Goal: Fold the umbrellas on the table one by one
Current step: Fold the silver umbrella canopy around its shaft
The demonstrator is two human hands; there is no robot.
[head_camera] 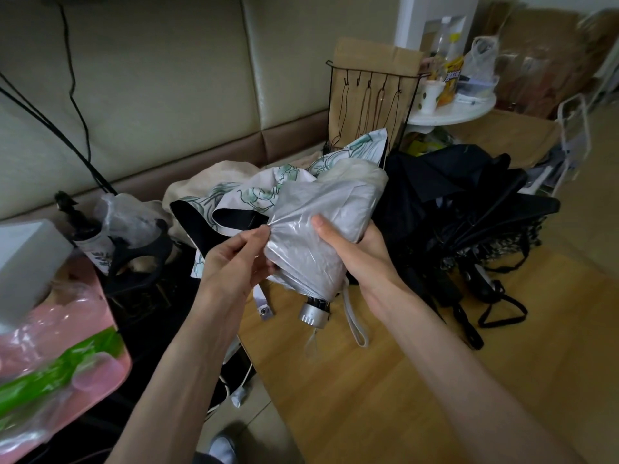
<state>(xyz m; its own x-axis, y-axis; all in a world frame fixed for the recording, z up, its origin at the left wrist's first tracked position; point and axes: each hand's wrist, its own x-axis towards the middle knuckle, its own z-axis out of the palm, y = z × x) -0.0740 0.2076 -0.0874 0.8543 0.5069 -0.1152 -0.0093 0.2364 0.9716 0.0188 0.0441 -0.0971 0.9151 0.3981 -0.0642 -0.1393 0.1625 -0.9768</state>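
My right hand grips silver umbrella; left hand pinches a pleat. Risk: slack grip, folds spring loose, bunch unevenly.

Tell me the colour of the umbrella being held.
Silver-grey; the umbrella shows best in the head view.

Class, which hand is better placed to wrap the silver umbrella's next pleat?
Left: the left hand pinches a loose pleat of the silver folding umbrella; the right hand grips its body.
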